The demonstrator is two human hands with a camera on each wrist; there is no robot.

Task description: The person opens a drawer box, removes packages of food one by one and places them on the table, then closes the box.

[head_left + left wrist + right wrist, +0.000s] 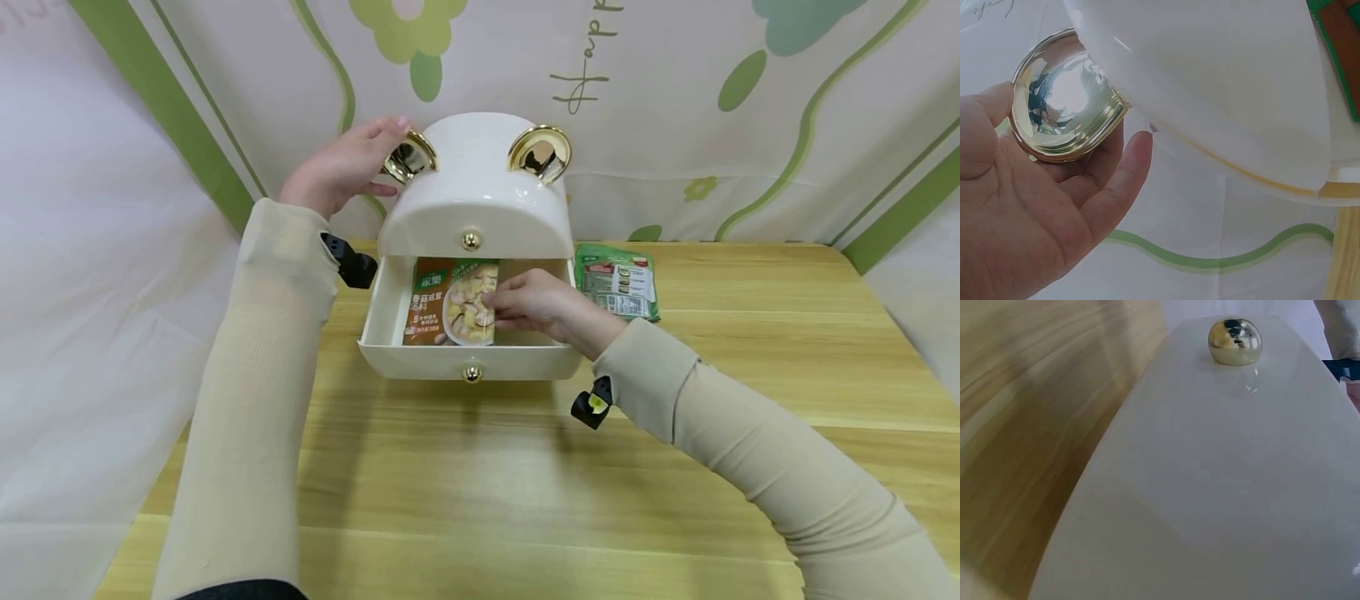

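Head view, near to far: wooden bench (480,483) across the lower frame, both sleeved arms reaching up over it toward centre. At centre, white box (472,250) with its drawer (382,321) pulled out toward the camera, round gold knob (472,372) on the drawer front. Brown soup packet (442,302) lying flat in the drawer's left half, long axis running front to back. Right hand (536,304) inside the drawer just right of the packet, fingertips pinched on its right edge; nearer of the two hands to it. Left hand (341,167) up at upper left, fingers relaxed and spread, cupped against the gold ear (411,156) on the box's domed top, holding nothing closed. Second gold ear (538,152) at upper centre untouched. Green packet (618,281) flat on the bench, right of the box, apart from both hands. Behind, white curtain (675,100) with green leaf and flower print; plain white cloth at far left.
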